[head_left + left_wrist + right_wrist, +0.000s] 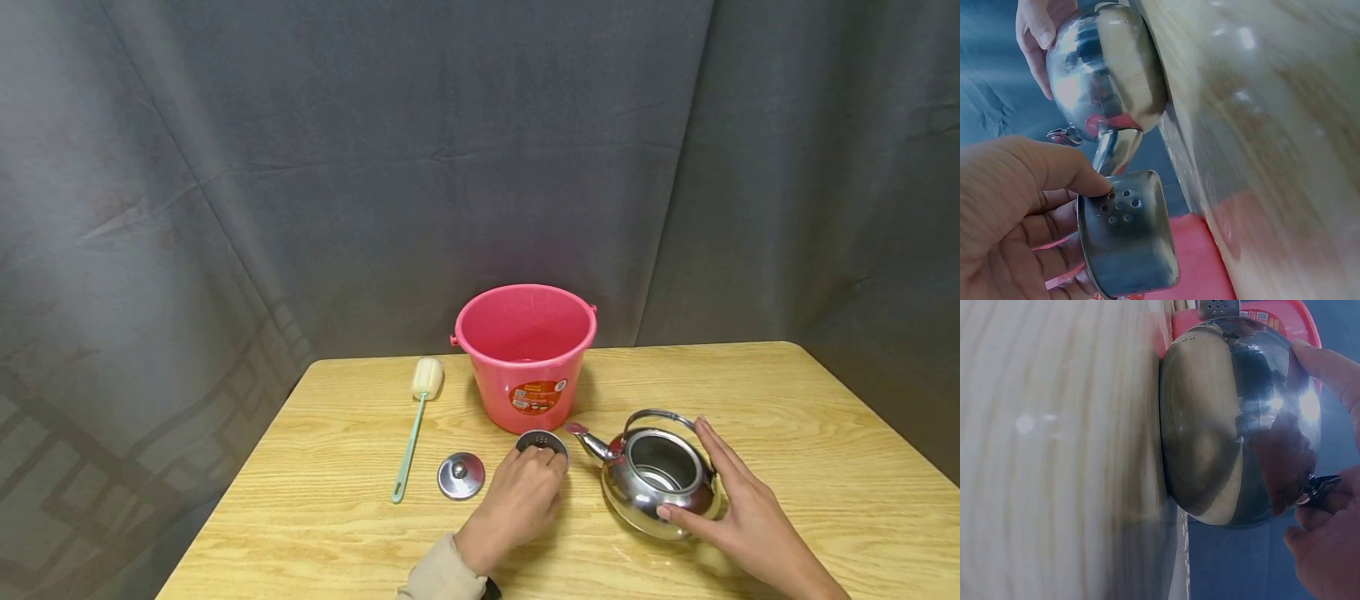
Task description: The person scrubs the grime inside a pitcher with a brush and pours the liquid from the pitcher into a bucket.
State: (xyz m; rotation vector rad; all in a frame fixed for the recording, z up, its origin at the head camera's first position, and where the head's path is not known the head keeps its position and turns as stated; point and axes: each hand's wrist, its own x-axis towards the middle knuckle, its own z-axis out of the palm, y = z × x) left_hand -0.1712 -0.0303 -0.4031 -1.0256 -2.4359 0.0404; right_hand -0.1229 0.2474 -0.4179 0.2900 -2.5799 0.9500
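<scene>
Grey curtain (480, 167), pale wood table (322, 533), kettle (636, 503)

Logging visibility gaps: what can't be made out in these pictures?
Head view: near part of the perforated silver metal cup, covered by the left hand.
Head view: print on the red oval sticker of the pink plastic bucket, too small.
Left wrist view: opening of the round silver metal kettle, hidden by its side.
Right wrist view: rest of the right hand, cut off by the right edge.
</scene>
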